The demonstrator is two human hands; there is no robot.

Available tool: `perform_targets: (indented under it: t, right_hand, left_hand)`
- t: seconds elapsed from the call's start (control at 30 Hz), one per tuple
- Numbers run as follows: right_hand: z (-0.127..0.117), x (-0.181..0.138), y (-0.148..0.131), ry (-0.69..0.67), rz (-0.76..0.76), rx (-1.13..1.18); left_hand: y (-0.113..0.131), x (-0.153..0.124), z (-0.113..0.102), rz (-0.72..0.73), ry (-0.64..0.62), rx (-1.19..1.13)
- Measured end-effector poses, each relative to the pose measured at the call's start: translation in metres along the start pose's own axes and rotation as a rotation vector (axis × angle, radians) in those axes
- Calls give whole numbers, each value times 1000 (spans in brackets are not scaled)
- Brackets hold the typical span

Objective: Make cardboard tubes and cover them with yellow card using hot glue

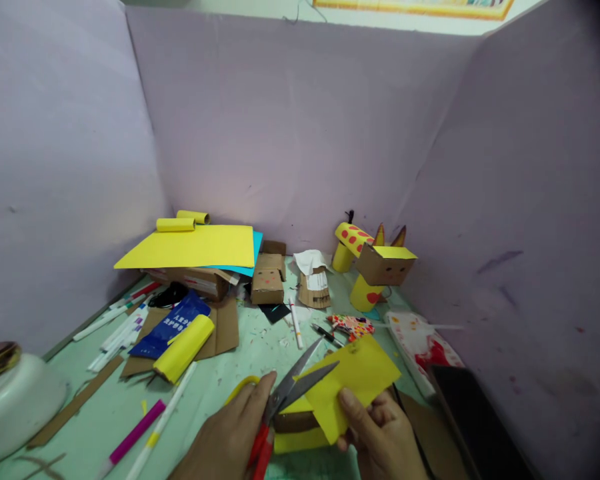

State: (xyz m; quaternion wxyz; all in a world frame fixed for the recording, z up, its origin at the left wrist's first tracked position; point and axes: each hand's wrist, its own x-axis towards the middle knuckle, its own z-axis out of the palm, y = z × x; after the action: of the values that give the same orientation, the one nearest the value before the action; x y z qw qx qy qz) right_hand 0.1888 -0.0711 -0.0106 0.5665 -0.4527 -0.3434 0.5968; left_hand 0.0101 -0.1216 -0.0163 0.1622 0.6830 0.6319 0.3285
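Note:
In the head view my left hand (230, 427) is closed on a pair of scissors (277, 400) with red on the handles. The blades are spread apart, pointing up and right, and reach the left edge of a yellow piece of paper (357, 377). My right hand (380, 430) pinches that paper by its lower edge, thumb on top. Beneath the paper lies a yellow-covered cardboard piece (300, 441), partly hidden. A yellow curved loop (243, 387) shows behind my left fingers; whether it belongs to the scissors I cannot tell.
Yellow sheets (195, 247) rest on a cardboard box at the back left. A spotted yellow cardboard animal (373, 267) stands back right. A dark flat device (480, 420) is at right, a white pot (20, 400) at left. Markers, a blue packet (173, 325) and a yellow roll (185, 348) lie about.

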Motion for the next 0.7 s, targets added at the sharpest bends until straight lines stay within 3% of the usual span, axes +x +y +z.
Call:
perform_targets:
  t: [0.17,0.37,0.53,0.7]
  right_hand:
    - [0,0,1,-8,-1,31]
    - [0,0,-3,-36,29,51]
    - [-3,4,-5,-129,105,55]
    - [-2,3,-4,-188,157,55]
  left_hand:
    - [4,2,-2,2,-8,-49]
    - [5,2,-4,-13,107,-112]
    - [3,16,-26,-229,96,-123]
    - [8,22,-34,-361,232,-321]
